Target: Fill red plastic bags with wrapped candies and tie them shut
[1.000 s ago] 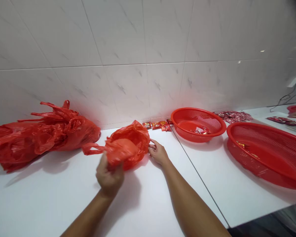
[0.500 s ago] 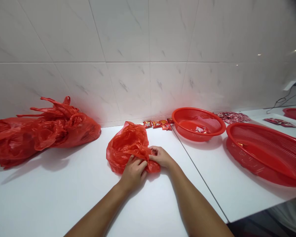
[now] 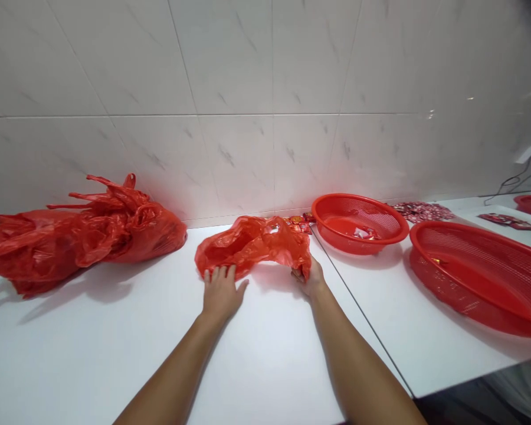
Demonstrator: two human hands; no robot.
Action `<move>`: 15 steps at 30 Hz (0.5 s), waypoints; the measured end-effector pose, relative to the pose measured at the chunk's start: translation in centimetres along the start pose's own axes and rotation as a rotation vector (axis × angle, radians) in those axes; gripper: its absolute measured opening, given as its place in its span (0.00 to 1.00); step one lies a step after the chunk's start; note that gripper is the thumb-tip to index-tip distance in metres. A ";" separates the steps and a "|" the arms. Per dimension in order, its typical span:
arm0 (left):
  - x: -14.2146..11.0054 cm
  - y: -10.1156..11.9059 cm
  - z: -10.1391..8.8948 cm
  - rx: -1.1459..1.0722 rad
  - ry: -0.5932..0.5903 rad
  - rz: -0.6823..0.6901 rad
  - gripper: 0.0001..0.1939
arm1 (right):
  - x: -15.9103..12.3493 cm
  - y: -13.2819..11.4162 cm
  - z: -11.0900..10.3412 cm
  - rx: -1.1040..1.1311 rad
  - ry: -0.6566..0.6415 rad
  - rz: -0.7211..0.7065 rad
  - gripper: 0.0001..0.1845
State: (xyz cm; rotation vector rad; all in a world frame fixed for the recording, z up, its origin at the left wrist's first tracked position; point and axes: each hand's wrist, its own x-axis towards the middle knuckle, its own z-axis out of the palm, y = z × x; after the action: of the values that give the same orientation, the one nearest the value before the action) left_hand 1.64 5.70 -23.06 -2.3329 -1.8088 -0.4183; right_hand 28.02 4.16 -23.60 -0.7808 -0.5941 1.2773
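A thin red plastic bag (image 3: 252, 245) lies crumpled and spread out on the white table (image 3: 115, 366), its mouth loosely open. My right hand (image 3: 308, 278) pinches the bag's right corner. My left hand (image 3: 221, 293) rests palm down with its fingers apart, the fingertips at or just touching the bag's near edge. To the left lies a large bundle of red plastic bags (image 3: 92, 230), its handles sticking up.
Small red packets (image 3: 298, 224) sit against the tile wall (image 3: 248, 118), partly behind the bag. Right of them stand a round red basket (image 3: 358, 245) and an oval red basket (image 3: 469, 233), near a pile of red-and-white packets (image 3: 420, 211). A table seam runs between.
The bag has been pulled out wider to the right. My left hand has let go of it and moved back, while my right hand has moved right, taking the corner with it.
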 end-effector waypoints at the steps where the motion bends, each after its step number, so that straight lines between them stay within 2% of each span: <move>1: 0.4 -0.9 0.0 0.028 0.027 -0.079 0.35 | 0.0 -0.1 0.0 0.019 -0.001 -0.003 0.21; 4: 0.9 -2.9 -0.3 0.048 0.077 -0.251 0.38 | -0.1 -0.4 -0.1 0.063 -0.042 -0.008 0.18; 6: 0.9 -3.2 -0.4 0.017 0.106 -0.264 0.37 | -0.3 -0.7 -0.1 0.074 -0.097 0.002 0.14; 8: 0.7 -2.8 -0.6 -0.040 0.192 -0.211 0.30 | -0.6 -0.9 0.0 0.073 -0.158 0.015 0.15; 11: 0.3 -1.4 -0.8 -0.176 0.388 -0.110 0.19 | -1.1 -0.9 0.2 0.045 -0.232 0.050 0.16; 13: 0.0 -0.6 -0.9 -0.297 0.471 -0.018 0.18 | -1.5 -0.6 0.3 0.000 -0.277 0.100 0.14; 15: -0.3 0.1 -0.9 -0.387 0.477 0.098 0.23 | -1.9 -0.3 0.2 -0.065 -0.315 0.160 0.13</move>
State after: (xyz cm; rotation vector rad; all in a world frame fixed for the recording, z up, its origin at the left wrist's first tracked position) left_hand 1.53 5.18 -22.30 -2.2608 -1.4764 -1.2821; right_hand 27.67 2.26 -23.17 -0.6951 -0.8425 1.5502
